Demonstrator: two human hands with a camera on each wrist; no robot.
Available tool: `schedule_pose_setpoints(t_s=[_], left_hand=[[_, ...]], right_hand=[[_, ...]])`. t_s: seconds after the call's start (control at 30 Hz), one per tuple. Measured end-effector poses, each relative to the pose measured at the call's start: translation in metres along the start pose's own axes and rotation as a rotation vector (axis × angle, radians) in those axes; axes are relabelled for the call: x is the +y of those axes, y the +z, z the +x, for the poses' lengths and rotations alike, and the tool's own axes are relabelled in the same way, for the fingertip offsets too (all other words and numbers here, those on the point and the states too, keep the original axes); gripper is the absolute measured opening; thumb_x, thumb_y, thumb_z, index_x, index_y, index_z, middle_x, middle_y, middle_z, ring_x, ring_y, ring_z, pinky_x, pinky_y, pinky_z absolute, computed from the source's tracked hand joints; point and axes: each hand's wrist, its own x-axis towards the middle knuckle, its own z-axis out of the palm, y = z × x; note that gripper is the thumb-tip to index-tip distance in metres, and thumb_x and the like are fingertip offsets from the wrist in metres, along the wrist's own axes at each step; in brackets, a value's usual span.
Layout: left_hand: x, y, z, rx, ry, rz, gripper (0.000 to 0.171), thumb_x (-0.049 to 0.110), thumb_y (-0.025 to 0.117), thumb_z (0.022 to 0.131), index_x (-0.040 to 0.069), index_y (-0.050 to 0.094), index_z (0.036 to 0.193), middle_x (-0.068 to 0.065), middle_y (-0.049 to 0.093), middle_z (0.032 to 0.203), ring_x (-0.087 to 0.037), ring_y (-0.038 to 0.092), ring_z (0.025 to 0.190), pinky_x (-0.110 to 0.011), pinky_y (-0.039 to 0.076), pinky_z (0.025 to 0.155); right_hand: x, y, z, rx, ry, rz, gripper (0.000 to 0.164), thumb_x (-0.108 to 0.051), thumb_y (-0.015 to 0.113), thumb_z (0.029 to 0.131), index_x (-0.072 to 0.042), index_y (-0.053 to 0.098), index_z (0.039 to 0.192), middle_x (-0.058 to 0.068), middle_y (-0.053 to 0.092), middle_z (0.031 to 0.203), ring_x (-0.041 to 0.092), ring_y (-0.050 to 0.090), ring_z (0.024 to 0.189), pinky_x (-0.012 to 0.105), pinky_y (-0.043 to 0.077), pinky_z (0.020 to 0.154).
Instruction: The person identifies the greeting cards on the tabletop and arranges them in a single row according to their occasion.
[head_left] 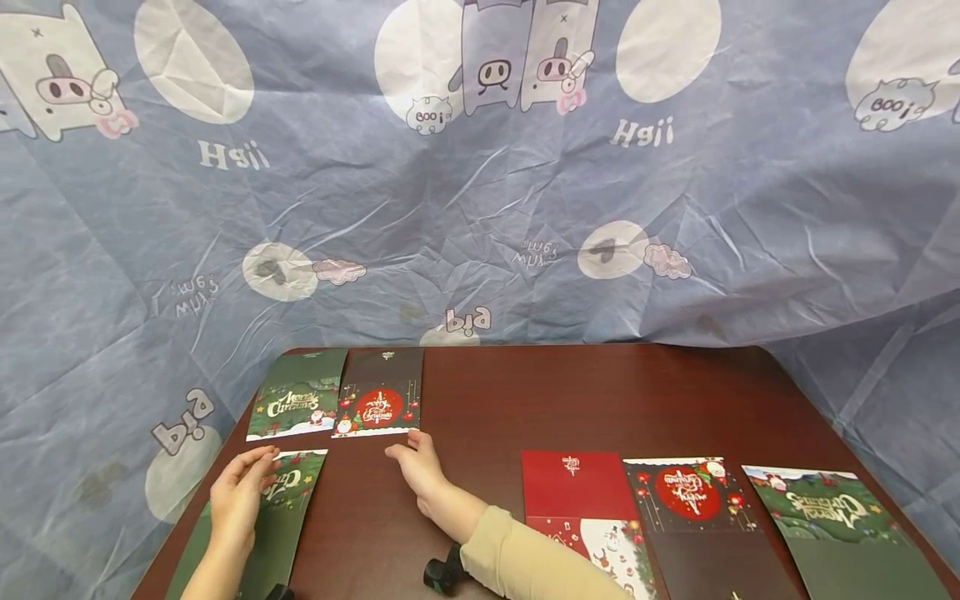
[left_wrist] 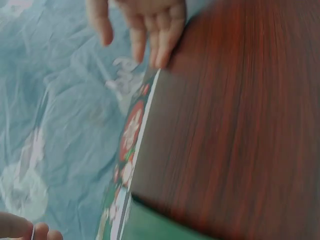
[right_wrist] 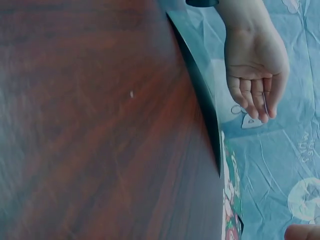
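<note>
A patterned cloth point(head_left: 450, 208) hung behind the table point(head_left: 525, 400). At the near left, the left hand point(head_left: 238, 504) pinched the first green card point(head_left: 281, 533) at its far edge, between thumb and fingers. This card lay open, printed half far and plain half near, and one edge stood off the tabletop. Beyond it, at the far left, the second green card point(head_left: 296, 400) lay open with the printed half near. The first dark card point(head_left: 378, 393) lay just beside it on the right, also with its printed half near. The right hand point(head_left: 427, 475) was positioned at the near right corner of that card, holding nothing, its thumb apart from the extended fingers; fingertip contact with the card could not be confirmed. A black device point(head_left: 444, 573) sat near the right sleeve point(head_left: 517, 546). On the right side, a red card point(head_left: 577, 487), the second dark card point(head_left: 686, 500) and the third green card point(head_left: 832, 508) lay open in a row.
</note>
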Motion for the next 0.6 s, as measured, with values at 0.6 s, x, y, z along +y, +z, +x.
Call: schedule_pose_setpoints(t_s=[0.6], left_hand=[[-0.015, -0.052, -0.001, 0.153, -0.094, -0.084, 0.019, 0.011, 0.064, 0.089, 0.002, 0.067, 0.106, 0.010, 0.069, 0.081, -0.004, 0.065, 0.073, -0.015, 0.051, 0.065]], right_hand=[[0.011, 0.020, -0.026, -0.106, -0.025, 0.019, 0.053, -0.006, 0.060, 0.081, 0.009, 0.039, 0.127, 0.023, 0.049, 0.118, 0.026, 0.054, 0.100, 0.039, 0.047, 0.085]])
